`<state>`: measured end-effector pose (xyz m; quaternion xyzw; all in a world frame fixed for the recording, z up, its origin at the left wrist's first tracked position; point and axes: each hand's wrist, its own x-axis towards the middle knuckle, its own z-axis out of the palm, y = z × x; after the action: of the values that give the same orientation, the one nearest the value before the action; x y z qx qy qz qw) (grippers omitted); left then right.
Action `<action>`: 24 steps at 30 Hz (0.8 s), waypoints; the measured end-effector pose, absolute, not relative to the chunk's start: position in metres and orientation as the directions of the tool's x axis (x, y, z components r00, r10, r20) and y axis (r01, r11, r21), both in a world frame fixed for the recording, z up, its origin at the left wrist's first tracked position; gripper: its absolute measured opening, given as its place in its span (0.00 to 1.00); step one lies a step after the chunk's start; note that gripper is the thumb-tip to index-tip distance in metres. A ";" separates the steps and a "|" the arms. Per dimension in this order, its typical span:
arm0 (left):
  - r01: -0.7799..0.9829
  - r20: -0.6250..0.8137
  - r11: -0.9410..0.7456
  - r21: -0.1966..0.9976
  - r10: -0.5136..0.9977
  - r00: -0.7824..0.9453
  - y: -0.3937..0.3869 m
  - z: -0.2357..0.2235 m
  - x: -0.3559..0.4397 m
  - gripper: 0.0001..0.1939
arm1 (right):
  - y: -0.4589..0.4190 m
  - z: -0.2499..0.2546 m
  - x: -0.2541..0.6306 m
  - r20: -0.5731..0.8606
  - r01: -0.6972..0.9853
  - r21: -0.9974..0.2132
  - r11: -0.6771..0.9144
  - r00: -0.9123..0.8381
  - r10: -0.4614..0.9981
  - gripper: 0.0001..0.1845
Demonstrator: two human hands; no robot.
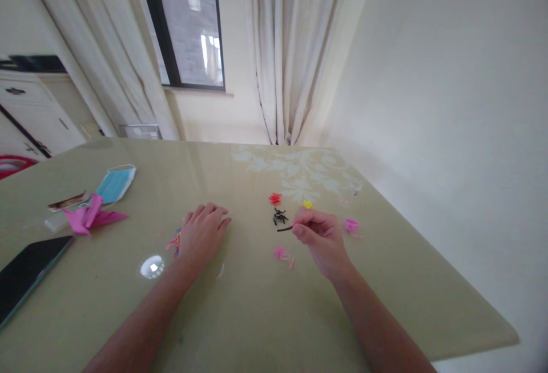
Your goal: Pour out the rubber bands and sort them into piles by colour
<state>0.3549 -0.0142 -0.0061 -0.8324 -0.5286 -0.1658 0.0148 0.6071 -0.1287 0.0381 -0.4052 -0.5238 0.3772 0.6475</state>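
My right hand [320, 237] pinches one small black rubber band [284, 230] by its end, just above the table. Close to its tip lies a black pile [279, 217] of similar bands. Behind that sits a red pile [275, 198], and a yellow pile [307, 204] shows beyond my knuckles. Nearer to me is a loose pink pile [283, 254]. Palm down on the table, my left hand [203, 233] has its fingers stretched and holds nothing visible. It partly covers a mixed-colour pile [174, 242] at its left side.
A pink ring-shaped object [351, 225] lies right of my right hand, with a small clear object [354, 187] behind it. At left are a phone [29, 270], a pink folded-paper crane [92, 216] and a blue face mask [115, 185]. A wall borders the table's right side.
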 end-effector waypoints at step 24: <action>0.337 -0.323 -0.349 0.875 0.099 0.941 -0.067 0.007 0.381 0.06 | -0.093 0.001 0.628 0.410 0.601 -0.778 0.183 0.266 0.873 0.11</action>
<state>0.3808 -0.0672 0.0073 -0.8141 -0.1339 0.1073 -0.5548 0.6281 -0.0928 0.0014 -0.6243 -0.5901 0.1377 0.4931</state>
